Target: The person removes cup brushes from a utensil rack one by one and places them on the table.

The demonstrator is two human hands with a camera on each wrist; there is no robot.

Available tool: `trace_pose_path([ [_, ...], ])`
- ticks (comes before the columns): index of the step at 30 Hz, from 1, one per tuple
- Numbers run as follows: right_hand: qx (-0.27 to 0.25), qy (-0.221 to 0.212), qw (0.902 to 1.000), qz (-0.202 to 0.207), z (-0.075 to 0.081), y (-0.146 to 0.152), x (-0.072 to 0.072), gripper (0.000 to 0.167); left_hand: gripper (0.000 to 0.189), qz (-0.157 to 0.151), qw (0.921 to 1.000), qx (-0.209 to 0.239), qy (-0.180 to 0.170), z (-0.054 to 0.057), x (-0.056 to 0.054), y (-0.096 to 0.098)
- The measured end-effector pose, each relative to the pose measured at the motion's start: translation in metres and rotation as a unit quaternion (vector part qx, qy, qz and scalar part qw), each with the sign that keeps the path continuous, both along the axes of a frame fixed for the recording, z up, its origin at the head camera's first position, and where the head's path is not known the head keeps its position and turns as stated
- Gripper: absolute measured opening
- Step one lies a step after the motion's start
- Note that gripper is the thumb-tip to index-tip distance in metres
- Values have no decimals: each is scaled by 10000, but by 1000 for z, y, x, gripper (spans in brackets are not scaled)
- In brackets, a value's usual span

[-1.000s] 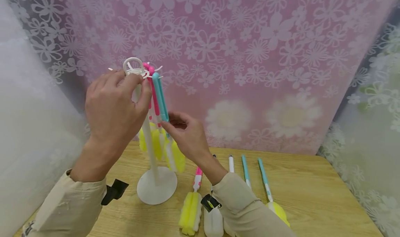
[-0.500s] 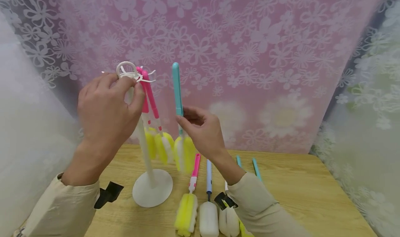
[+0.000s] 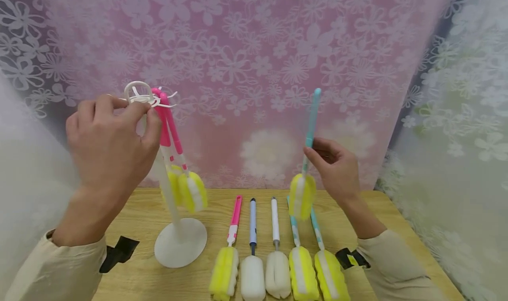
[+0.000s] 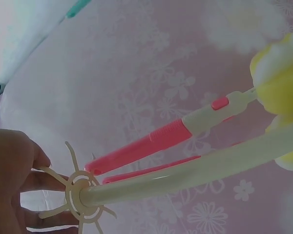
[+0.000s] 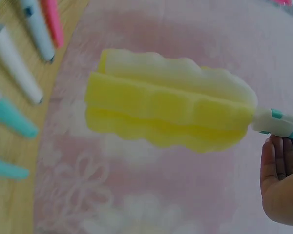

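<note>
My left hand (image 3: 115, 142) pinches the hooked top ring of a white hanging stand (image 3: 174, 204) on the left. Two pink-handled sponge brushes (image 3: 171, 133) hang from its hooks, their yellow and white sponge heads (image 3: 193, 193) pointing down. Out to the right, my right hand (image 3: 337, 169) pinches a teal-handled sponge brush (image 3: 312, 120) by its handle, upright with the sponge head lowest and apart from the stand. In the right wrist view that ridged yellow and white sponge head (image 5: 171, 100) fills the middle, with the fingers (image 5: 278, 156) at the white and teal neck.
On the wooden table (image 3: 131, 239) several sponge brushes lie in a row: a pink one (image 3: 224, 270), a blue-handled one (image 3: 252, 274), a white-handled one (image 3: 278, 270) and two teal ones, one with a yellow head (image 3: 303, 274). A pink floral curtain (image 3: 254, 72) hangs behind.
The teal brush has come off the stand's hook in my right hand and moved far to the right. My left hand keeps its grip at the stand's top.
</note>
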State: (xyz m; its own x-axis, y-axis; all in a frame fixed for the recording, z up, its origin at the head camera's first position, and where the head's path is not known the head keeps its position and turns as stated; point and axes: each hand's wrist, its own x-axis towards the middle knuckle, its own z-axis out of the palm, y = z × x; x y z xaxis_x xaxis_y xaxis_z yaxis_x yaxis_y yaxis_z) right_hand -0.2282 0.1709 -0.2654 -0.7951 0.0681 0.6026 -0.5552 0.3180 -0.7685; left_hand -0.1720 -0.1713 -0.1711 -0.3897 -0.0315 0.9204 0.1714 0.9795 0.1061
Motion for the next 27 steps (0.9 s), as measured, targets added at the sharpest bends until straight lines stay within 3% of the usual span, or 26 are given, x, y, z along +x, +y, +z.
trace_pose_path([
  [5,96,-502,9976,-468,-18,49,-3,39,42,184,9991,-247,284,1,0,-5],
  [10,219,-1251,9891,-746,-42,97,1,46,43,183,9986,-457,211,2,1,-7],
  [13,303,-1779,9811,-692,-61,119,5,55,42,112,9982,-571,138,2,2,-8],
  [17,448,-2669,9614,-497,-91,142,9,64,39,8,9977,-665,86,3,3,-8],
  [21,640,-3552,9323,-251,-120,155,8,69,34,-52,9973,-724,114,3,1,-7],
  [27,746,-4274,9010,-24,-147,157,3,67,28,-72,9974,-710,108,2,-1,-3],
])
